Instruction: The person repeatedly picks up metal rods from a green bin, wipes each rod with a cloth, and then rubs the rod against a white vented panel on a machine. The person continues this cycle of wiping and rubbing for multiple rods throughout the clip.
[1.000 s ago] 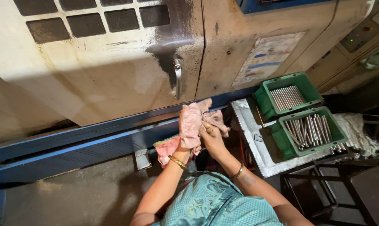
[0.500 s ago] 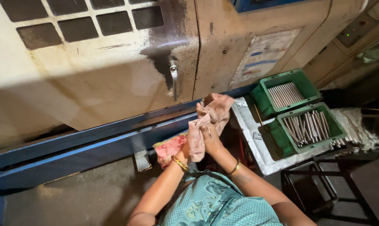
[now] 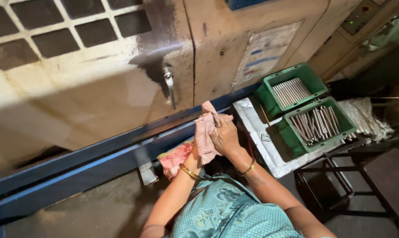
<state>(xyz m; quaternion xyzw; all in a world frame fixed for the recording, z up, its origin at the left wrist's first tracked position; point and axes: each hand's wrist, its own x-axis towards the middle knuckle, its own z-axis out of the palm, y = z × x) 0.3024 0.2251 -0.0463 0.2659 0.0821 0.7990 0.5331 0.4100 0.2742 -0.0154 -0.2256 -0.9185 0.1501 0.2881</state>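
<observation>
Both hands are rubbing the pink rag (image 3: 205, 137) at picture centre: my right hand (image 3: 226, 137) is gripping it, my left hand (image 3: 195, 155) underneath, now lower than a moment ago, left of the green trays (image 3: 319, 125).

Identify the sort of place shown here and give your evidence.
Probably a factory or machine shop: a large grimy machine housing with vents, two green crates of metal rods, and both hands wiping on a stained rag.
</observation>
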